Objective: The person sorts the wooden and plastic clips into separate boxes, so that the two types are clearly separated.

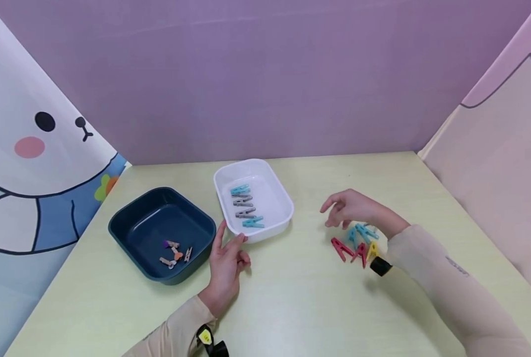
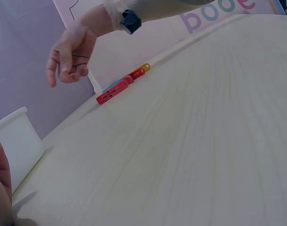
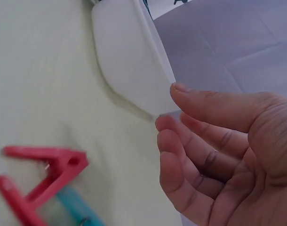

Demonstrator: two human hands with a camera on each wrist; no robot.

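A white tray (image 1: 280, 201) holds a row of teal and grey clothespins (image 1: 244, 203). My left hand (image 1: 225, 265) is at its near left corner, fingers touching the wall and rim. My right hand (image 1: 352, 207) hovers over the table right of the tray, fingers loosely bent and holding nothing, as the right wrist view shows. Just below and beside it lies a group of clothespins: red ones (image 1: 340, 249), teal ones (image 1: 365, 232) and a yellow one (image 1: 372, 250), partly hidden by the right wrist.
Left of the white tray stands a dark blue basin (image 1: 140, 225) with several small wooden pegs (image 1: 188, 254) inside, some bearing purple or orange ornaments. The pale table (image 1: 283, 307) ends at a purple backdrop (image 1: 292, 84), with printed panels on both sides.
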